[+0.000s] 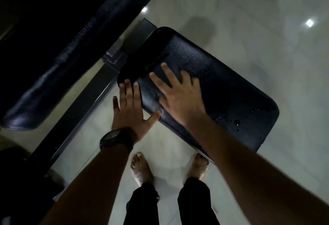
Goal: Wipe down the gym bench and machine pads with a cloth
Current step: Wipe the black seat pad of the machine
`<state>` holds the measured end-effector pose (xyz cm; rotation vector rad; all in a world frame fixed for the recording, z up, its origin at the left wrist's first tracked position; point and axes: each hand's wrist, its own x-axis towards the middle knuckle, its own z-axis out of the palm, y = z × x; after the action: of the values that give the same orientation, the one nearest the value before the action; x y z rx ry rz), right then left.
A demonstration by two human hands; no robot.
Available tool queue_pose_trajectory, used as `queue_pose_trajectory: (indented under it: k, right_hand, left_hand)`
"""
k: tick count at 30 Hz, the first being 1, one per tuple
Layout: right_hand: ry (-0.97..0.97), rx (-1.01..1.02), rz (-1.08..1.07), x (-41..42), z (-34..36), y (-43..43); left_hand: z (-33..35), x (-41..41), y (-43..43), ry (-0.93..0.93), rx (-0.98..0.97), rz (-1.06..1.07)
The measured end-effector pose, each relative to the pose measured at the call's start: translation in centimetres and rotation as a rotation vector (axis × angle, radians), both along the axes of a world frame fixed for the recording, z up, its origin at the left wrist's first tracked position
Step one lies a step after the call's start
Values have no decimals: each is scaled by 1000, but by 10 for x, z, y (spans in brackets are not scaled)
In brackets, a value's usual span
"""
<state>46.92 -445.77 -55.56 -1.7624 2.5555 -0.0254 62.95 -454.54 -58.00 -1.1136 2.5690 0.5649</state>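
A black padded seat [222, 86] of the gym bench fills the middle of the head view, with water drops near its right end. My right hand [179, 95] lies flat with spread fingers on a dark cloth [170, 71] that is spread over the pad's left part; the cloth is hard to tell from the pad. My left hand [130, 107], with a black watch on the wrist, rests with straight fingers against the pad's near left edge, thumb touching the side.
A long dark backrest pad [58, 50] slants across the upper left, joined by a grey metal frame [99, 86]. My bare feet [142, 168] stand on the pale glossy floor [267, 29] just below the seat. Dark equipment sits at the lower left.
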Motion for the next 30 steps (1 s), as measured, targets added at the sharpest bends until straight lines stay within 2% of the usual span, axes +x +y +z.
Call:
queue_pose_trajectory:
  k: [1,2,6,8,9,11,14,15,16,17,20,22,25,27,30]
  right_hand:
    - [22,51,28,-15,0,6]
    - [24,76,-33,-25,-1,15]
    - [0,-98,-775,6,-7,48]
    - [-25,-94,-876,44,-5,45]
    - [-68,-74,-815,59,-3,43]
    - [-91,-66,-537,77,-3,44]
    - [-6,-19,-126,35,-1,49]
    - [23,39,-59,16,1,52]
    - [12,94,-78,0,2,58]
    - [-20,110,-198,-11,0,66]
    - [-40,-68,-819,-8,-2,92]
    - [0,-86,-995,25,-3,97]
    - [-79,-57,-854,78,3,86]
    - [-103,-85,-599,87,1,78]
    - [-3,-2,-182,35,1,72]
  left_hand:
    - [0,-1,2,7,-4,1]
    - [1,-2,5,12,-16,7]
    - [3,-7,12,15,-42,31]
    - [4,-5,14,24,-48,25]
    - [4,-4,14,23,-52,15]
    - [4,-1,18,3,-77,-16]
    - [4,-1,23,0,-93,-22]
    - [4,-2,25,7,-84,-14]
    - [5,-3,26,15,-78,-7]
    - [5,-3,28,21,-74,-5]
    - [5,-4,34,41,-65,-3]
    - [5,-5,37,51,-49,23]
    - [7,-7,41,66,-34,47]
    - [7,-7,41,59,-39,40]
    - [6,-5,41,42,-70,15]
